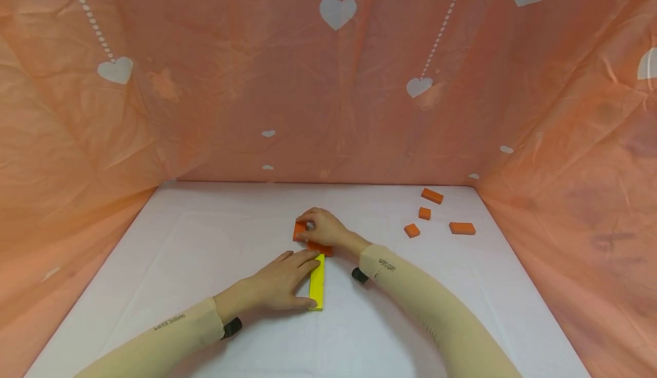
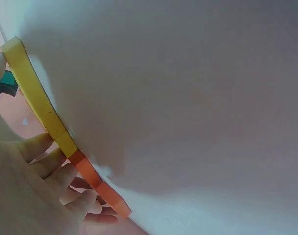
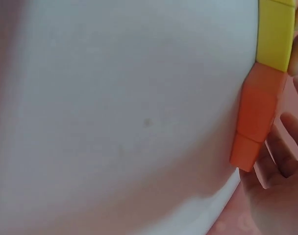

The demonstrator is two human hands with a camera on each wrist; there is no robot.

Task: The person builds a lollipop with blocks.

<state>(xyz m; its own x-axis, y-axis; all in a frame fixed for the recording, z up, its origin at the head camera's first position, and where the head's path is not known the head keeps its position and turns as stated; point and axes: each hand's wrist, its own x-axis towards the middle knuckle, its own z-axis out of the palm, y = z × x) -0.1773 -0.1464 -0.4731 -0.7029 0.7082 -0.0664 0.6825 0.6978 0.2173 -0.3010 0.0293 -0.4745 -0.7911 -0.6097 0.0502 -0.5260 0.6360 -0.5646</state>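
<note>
A row of yellow pieces (image 1: 316, 287) (image 2: 36, 90) (image 3: 275, 36) lies lengthwise on the white table, with orange blocks touching its far end. The left hand (image 1: 279, 281) (image 2: 26, 181) lies along the row's left side, fingers extended to the far end and thumb on the near end. Past the yellow, one orange block (image 1: 321, 249) (image 2: 87, 170) (image 3: 259, 103) is partly covered by the right hand (image 1: 327, 231) (image 3: 279, 196). That hand pinches the farthest orange block (image 1: 300, 230) (image 2: 114, 199) (image 3: 245, 152) between thumb and index finger.
On the table's right side are a far orange block (image 1: 432, 196), two small orange pieces (image 1: 424, 213) (image 1: 412, 230) and another orange block (image 1: 462, 228). Orange curtains (image 1: 328, 110) with pale hearts surround the white table (image 1: 205, 212).
</note>
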